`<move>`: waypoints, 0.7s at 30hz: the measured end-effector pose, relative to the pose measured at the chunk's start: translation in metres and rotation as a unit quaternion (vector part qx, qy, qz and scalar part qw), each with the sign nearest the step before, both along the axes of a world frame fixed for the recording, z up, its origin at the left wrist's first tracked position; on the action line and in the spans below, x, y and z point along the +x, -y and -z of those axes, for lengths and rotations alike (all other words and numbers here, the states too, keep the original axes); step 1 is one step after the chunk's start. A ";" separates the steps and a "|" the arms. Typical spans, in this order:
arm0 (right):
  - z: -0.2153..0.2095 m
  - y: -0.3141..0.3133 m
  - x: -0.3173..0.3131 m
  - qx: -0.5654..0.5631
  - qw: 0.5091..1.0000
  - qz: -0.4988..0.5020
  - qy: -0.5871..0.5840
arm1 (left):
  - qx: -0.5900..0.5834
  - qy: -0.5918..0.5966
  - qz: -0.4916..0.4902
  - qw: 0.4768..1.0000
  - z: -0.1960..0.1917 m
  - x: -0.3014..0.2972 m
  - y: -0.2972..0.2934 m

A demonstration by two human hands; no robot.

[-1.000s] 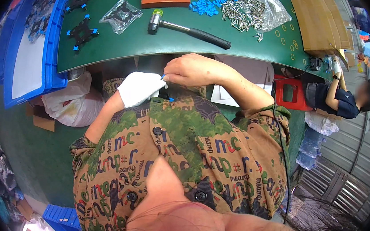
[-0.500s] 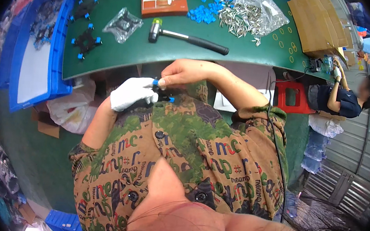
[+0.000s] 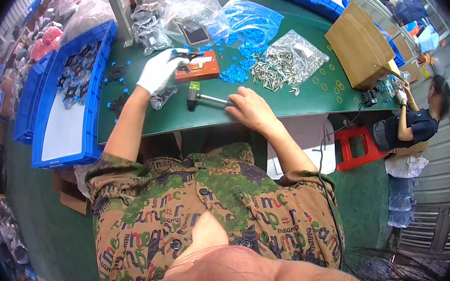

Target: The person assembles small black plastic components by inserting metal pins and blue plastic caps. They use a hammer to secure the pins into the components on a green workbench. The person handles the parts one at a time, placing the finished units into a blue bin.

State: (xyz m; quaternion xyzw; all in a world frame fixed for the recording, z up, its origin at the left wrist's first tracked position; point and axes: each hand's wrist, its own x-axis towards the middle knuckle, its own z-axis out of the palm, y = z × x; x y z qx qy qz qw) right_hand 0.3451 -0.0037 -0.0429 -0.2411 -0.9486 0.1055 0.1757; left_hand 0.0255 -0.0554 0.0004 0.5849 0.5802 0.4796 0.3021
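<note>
My left hand [image 3: 158,70], in a white glove, holds a small black part with blue tips [image 3: 185,55] over an orange block [image 3: 198,68] on the green table [image 3: 304,102]. My right hand [image 3: 249,109], bare, closes on the black handle of a small hammer [image 3: 203,96] whose green-and-grey head lies on the table near the front edge. A heap of small blue plastic pieces [image 3: 237,72] lies just behind the orange block.
A clear bag of metal pins [image 3: 286,62], a blue bag [image 3: 250,19], a cardboard box [image 3: 361,45] and yellow rings [image 3: 333,86] lie on the table. Blue trays [image 3: 72,98] with black parts stand at the left. Another person [image 3: 419,124] sits at right by a red stool [image 3: 357,148].
Both hands rose from my lap at the table's front edge onto the table. The left hand carried the black part to the orange block; the right hand took the hammer handle.
</note>
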 end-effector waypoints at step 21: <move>-0.037 -0.036 -0.041 -0.118 0.975 0.054 -0.181 | -0.052 -0.105 0.032 0.993 0.007 0.004 -0.049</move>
